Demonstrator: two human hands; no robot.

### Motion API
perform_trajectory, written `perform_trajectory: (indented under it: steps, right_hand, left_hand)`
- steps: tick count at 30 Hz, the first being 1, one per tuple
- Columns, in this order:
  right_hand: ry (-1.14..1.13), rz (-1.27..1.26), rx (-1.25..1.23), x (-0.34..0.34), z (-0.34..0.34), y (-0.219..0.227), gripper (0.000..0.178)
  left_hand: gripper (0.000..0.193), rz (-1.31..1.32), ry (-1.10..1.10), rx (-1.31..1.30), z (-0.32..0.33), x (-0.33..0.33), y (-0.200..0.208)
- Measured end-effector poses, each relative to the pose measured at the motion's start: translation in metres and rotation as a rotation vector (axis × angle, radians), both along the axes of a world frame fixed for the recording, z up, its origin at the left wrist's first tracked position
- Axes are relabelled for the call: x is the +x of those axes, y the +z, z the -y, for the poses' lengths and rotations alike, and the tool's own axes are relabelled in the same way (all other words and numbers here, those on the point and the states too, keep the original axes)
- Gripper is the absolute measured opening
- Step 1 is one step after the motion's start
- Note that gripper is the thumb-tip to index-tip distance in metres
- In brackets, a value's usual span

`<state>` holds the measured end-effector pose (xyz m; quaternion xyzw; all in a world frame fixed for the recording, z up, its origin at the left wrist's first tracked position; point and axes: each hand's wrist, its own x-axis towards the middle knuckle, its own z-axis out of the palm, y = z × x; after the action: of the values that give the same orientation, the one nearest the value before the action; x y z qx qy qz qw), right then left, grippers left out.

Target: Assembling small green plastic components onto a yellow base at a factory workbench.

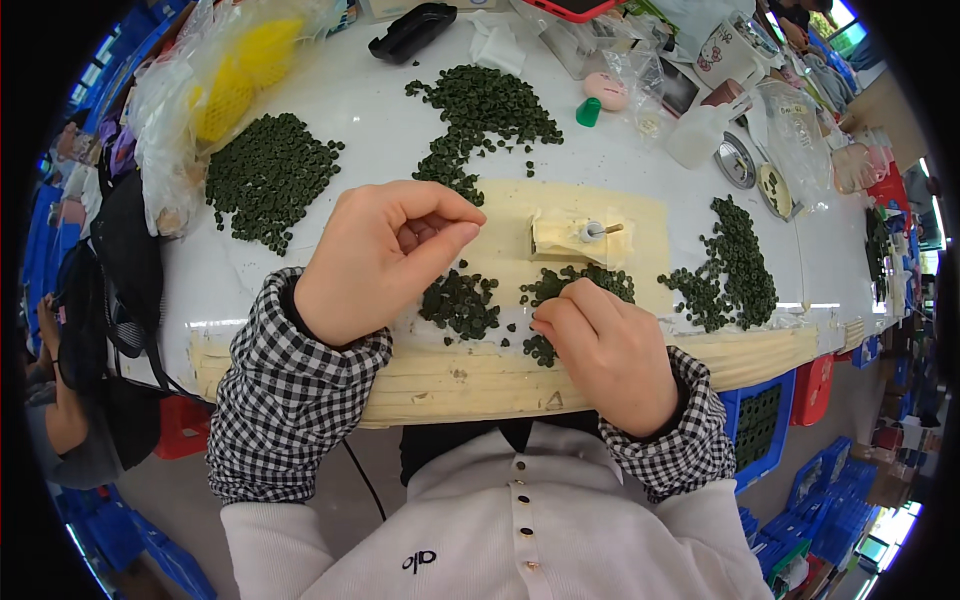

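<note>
1. Hands: I see the left hand (375,262) raised over the white table (380,110), palm turned up toward the camera, fingers curled with thumb and forefinger tips meeting. A few small dark pieces (420,232) lie in the cupped palm; whether the fingertips pinch one of them I cannot tell.
2. The right hand (605,350) rests knuckles-up at the near table edge, its fingertips pressed down on the near heap of dark green rings (570,290). Fingers are drawn together on the heap; I cannot tell whether a ring is gripped.
3. Work spot: both hands sit over a pale yellow mat (510,215) at the table front. A second small ring heap (460,303) lies between the 2 hands.
4. Fixture: a small cream block (560,238) stands on the mat just beyond the right hand. A short pin (600,230) with a white collar projects from it; its long axis lies roughly level, tip pointing to my right.
5. Stock: 3 larger ring piles lie farther out, at far left (268,178), centre (485,110) and right (735,268).
</note>
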<state>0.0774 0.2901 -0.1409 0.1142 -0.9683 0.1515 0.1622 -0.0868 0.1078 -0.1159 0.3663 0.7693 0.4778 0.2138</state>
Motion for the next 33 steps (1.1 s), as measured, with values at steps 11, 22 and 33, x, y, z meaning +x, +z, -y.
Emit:
perform_trajectory:
  steps: [11,22,33]
  right_hand:
    - [0.012,-0.090,-0.005,0.001,-0.003,-0.003,0.015]
    - [0.086,-0.091,0.009,0.007,-0.008,0.002,0.026]
    - [0.091,-0.077,-0.032,0.007,-0.012,0.004,0.029]
  left_hand:
    - [0.012,-0.276,-0.001,-0.216,0.019,-0.025,-0.001]
    - [0.013,-0.223,-0.007,-0.213,0.011,-0.019,-0.009]
    - [0.012,0.324,-0.061,0.036,0.002,-0.007,0.000]
